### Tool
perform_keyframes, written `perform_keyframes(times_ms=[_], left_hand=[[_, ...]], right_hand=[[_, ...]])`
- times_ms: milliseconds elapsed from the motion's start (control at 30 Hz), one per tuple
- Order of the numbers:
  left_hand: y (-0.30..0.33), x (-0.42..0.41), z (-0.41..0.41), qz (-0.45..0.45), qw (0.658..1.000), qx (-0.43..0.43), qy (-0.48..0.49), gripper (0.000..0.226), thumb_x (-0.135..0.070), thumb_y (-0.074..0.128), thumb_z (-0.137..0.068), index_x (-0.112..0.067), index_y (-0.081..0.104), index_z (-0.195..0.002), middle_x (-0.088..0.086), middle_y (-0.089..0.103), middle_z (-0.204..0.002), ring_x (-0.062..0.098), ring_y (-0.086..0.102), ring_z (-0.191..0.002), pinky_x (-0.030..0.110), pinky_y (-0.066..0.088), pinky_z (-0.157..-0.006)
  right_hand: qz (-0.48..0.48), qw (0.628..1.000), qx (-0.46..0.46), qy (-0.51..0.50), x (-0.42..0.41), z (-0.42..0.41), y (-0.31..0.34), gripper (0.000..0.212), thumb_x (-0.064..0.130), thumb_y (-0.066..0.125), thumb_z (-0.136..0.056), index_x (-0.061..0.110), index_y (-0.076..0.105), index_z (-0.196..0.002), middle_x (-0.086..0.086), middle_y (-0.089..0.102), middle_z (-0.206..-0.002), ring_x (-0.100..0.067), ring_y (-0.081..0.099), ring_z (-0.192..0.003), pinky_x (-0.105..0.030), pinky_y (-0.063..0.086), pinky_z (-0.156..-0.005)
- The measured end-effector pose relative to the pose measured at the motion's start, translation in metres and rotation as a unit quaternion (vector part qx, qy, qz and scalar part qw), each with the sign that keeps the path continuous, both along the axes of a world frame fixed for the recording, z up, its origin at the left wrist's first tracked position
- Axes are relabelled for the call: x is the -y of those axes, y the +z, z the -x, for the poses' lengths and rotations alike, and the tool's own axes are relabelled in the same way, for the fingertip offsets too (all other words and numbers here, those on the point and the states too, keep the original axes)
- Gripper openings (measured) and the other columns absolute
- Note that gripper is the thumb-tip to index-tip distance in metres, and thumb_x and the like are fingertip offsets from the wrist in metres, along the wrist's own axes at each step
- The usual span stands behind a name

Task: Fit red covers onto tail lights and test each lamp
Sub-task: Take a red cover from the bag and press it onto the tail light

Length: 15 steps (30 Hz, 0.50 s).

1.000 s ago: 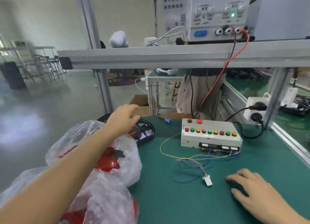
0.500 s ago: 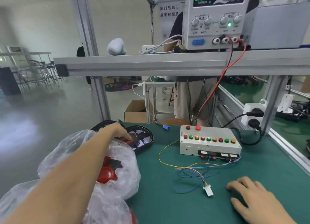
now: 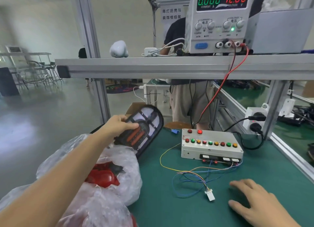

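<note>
- Your left hand [image 3: 119, 124] grips the black tail light [image 3: 142, 129], tilted above the bench's far left corner.
- Your right hand [image 3: 254, 203] lies flat, fingers spread, on the green mat [image 3: 169, 209].
- Red covers [image 3: 102, 177] sit bagged beneath your left arm.

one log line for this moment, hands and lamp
left hand: grips tail light, lifted off table | right hand: flat on green mat | red covers: in bag | connector: unplugged

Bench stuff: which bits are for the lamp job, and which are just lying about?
For the job:
tail light, held by left hand
red covers in plastic bag
button box
white plug
power supply

Lying about:
white charger
cardboard box
</note>
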State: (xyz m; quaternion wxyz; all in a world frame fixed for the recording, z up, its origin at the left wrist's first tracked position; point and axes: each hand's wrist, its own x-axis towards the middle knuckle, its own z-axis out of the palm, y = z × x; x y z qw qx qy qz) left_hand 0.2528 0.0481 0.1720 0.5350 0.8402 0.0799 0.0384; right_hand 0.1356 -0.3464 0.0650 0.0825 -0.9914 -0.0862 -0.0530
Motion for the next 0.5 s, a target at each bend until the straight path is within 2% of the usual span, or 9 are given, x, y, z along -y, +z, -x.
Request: perform_keyframes(times_ms=[67,100,200,233,300,333,400,467,500], left_hand=[[0.016,0.013,0.023,0.088,0.994,0.064,-0.013,0.018,-0.022,0.075,-0.079,-0.01,0.066,-0.091,0.002,0.07,-0.076,0.015,0.067,-0.061,0.02,0.051,-0.052],[0.023,0.021,0.035,0.121,0.989,0.084,-0.031,0.02,-0.024,0.073,-0.079,-0.01,0.067,-0.092,0.003,0.07,-0.077,0.016,0.066,-0.063,0.021,0.052,-0.052],[0.04,0.05,0.072,0.206,0.971,0.074,-0.101,0.026,-0.031,0.07,-0.072,-0.01,0.071,-0.088,0.009,0.071,-0.078,0.018,0.066,-0.06,0.024,0.054,-0.052],[0.041,0.062,0.084,0.231,0.963,0.053,-0.128,0.025,-0.031,0.069,-0.072,-0.01,0.071,-0.085,0.01,0.071,-0.074,0.018,0.066,-0.057,0.025,0.054,-0.052],[0.037,0.087,0.107,0.267,0.947,0.007,-0.177,0.029,-0.032,0.068,-0.072,-0.007,0.073,-0.084,0.013,0.071,-0.073,0.019,0.065,-0.056,0.024,0.054,-0.053],[0.031,0.101,0.116,0.276,0.942,-0.016,-0.189,0.036,-0.033,0.069,-0.07,-0.003,0.073,-0.09,0.016,0.072,-0.081,0.021,0.066,-0.061,0.026,0.055,-0.056],[0.014,0.126,0.134,0.283,0.937,-0.063,-0.196,0.043,-0.035,0.068,-0.072,0.0,0.071,-0.099,0.021,0.07,-0.098,0.024,0.065,-0.07,0.028,0.056,-0.062],[-0.002,0.148,0.148,0.275,0.934,-0.102,-0.205,0.031,-0.036,0.059,-0.087,-0.011,0.074,-0.094,0.013,0.072,-0.091,0.02,0.064,-0.066,0.025,0.051,-0.061],[-0.008,0.156,0.153,0.257,0.936,-0.12,-0.209,0.031,-0.039,0.052,-0.092,-0.019,0.074,-0.087,0.004,0.072,-0.084,0.015,0.064,-0.064,0.021,0.05,-0.058]], right_hand=[[-0.069,0.997,0.015,-0.003,-0.008,-0.004,0.008,0.057,0.063,0.051,-0.086,0.045,0.035,-0.138,0.023,0.036,-0.136,0.001,0.037,-0.126,-0.02,0.034,-0.1],[-0.158,0.987,0.025,0.014,-0.012,-0.005,0.011,0.057,0.061,0.058,-0.083,0.043,0.042,-0.134,0.027,0.041,-0.131,0.005,0.041,-0.121,-0.018,0.035,-0.098],[-0.458,0.886,-0.023,0.068,-0.032,-0.002,0.036,0.061,0.061,0.07,-0.065,0.043,0.054,-0.12,0.029,0.062,-0.117,0.011,0.054,-0.113,-0.009,0.041,-0.097],[-0.532,0.839,-0.064,0.095,-0.041,0.0,0.043,0.065,0.063,0.074,-0.064,0.04,0.055,-0.121,0.025,0.064,-0.12,0.008,0.056,-0.115,-0.013,0.043,-0.099],[-0.655,0.72,-0.16,0.164,-0.059,0.006,0.059,0.08,0.063,0.075,-0.066,0.026,0.051,-0.133,0.008,0.062,-0.132,-0.009,0.053,-0.128,-0.029,0.042,-0.108],[-0.696,0.657,-0.201,0.211,-0.066,0.01,0.064,0.09,0.062,0.074,-0.069,0.017,0.045,-0.141,-0.002,0.056,-0.14,-0.018,0.048,-0.134,-0.037,0.038,-0.112],[-0.767,0.514,-0.269,0.276,-0.075,0.023,0.07,0.093,0.058,0.071,-0.078,0.005,0.038,-0.147,-0.016,0.043,-0.15,-0.031,0.038,-0.14,-0.047,0.028,-0.117],[-0.834,0.358,-0.345,0.237,-0.074,0.031,0.065,0.097,0.054,0.082,-0.068,0.003,0.046,-0.141,-0.022,0.044,-0.146,-0.037,0.039,-0.138,-0.053,0.022,-0.118],[-0.857,0.324,-0.346,0.202,-0.071,0.034,0.058,0.1,0.054,0.087,-0.06,0.002,0.051,-0.138,-0.024,0.047,-0.143,-0.038,0.039,-0.136,-0.054,0.02,-0.118]])
